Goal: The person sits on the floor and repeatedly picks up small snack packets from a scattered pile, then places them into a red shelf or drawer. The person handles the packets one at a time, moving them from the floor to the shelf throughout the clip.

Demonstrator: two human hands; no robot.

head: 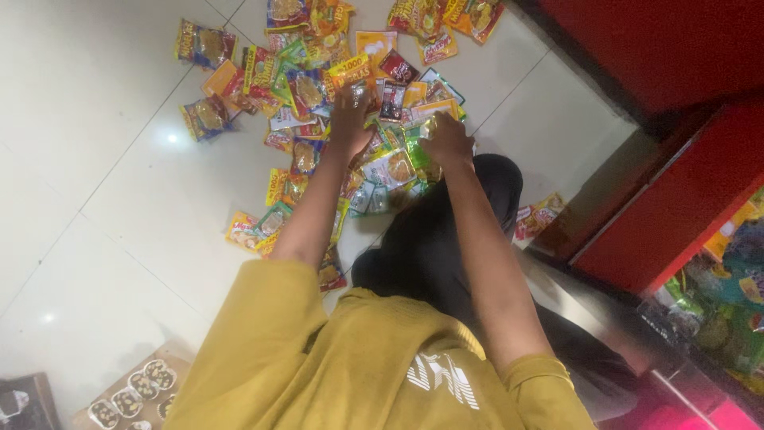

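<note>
Packets (350,103) heaped on floor (119,207) at 12 o'clock. Left hand (348,121) pressed down among them, grip not readable; right hand (446,139) closed on green packet (419,151). Best lifted singly, pinched by an edge, without disturbing neighbours at 11.

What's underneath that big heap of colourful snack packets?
White floor tiles show all around the heap of packets. The left hand and right hand rest on it. Whatever lies beneath the overlapping packets is covered.
</note>
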